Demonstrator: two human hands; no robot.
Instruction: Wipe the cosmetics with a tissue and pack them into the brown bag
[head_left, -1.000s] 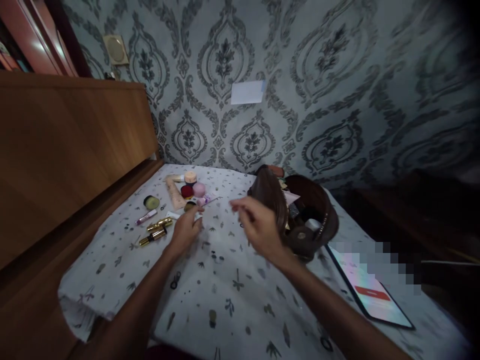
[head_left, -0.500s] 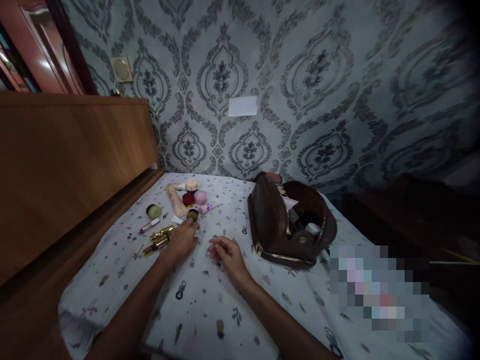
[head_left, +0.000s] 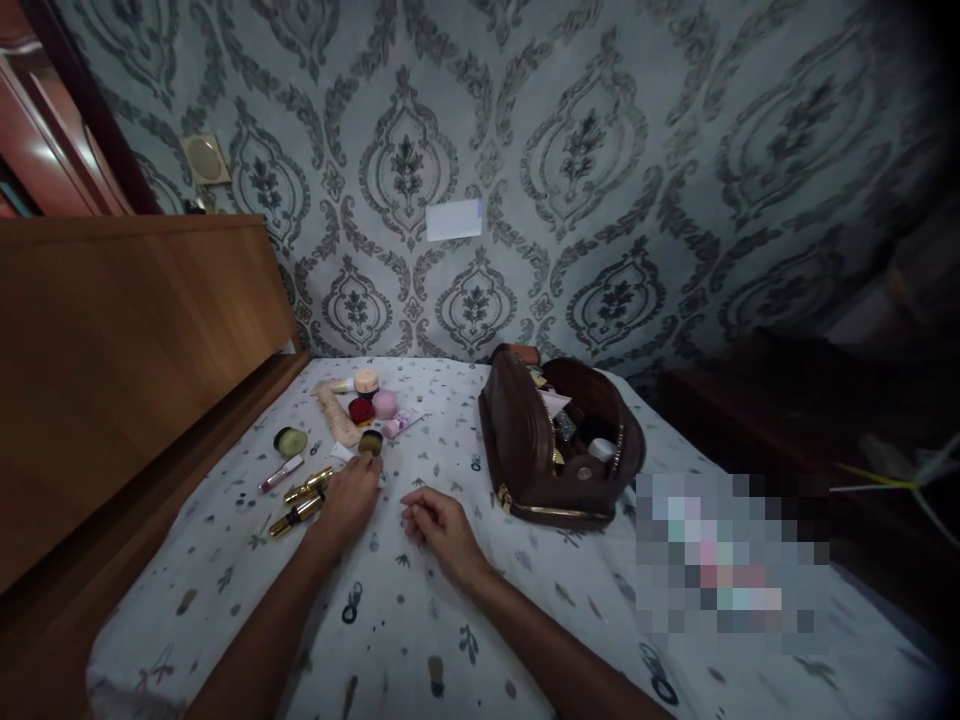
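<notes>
My left hand (head_left: 351, 497) rests low on the patterned sheet, its fingers bent down and closed. Its fingertips reach the near side of a jar with a dark rim (head_left: 370, 442); whatever they grip is hidden. Two gold tubes, one nearer (head_left: 296, 516) and one farther (head_left: 309, 486), lie left of it. A white tube (head_left: 342, 453) lies just beyond the knuckles. My right hand (head_left: 444, 532) hovers at or just above the sheet, fingers loosely curled and slightly apart, with nothing visible in them. A brown zippered cosmetic bag (head_left: 517, 450) stands open to its right, holding several items.
Farther back lie a beige tube (head_left: 337, 415), a peach-lidded jar (head_left: 366, 382), a red jar (head_left: 361, 410), a pink round container (head_left: 385, 404) and a lilac tube (head_left: 403, 422). A green jar (head_left: 291, 441) and lip gloss (head_left: 281, 474) lie left. A wooden panel (head_left: 135, 380) borders the left side.
The view has turned a little to the right, so everything sits farther left. Both hands keep nearly the same places among the items, and the cosmetics and bag appear unmoved.
</notes>
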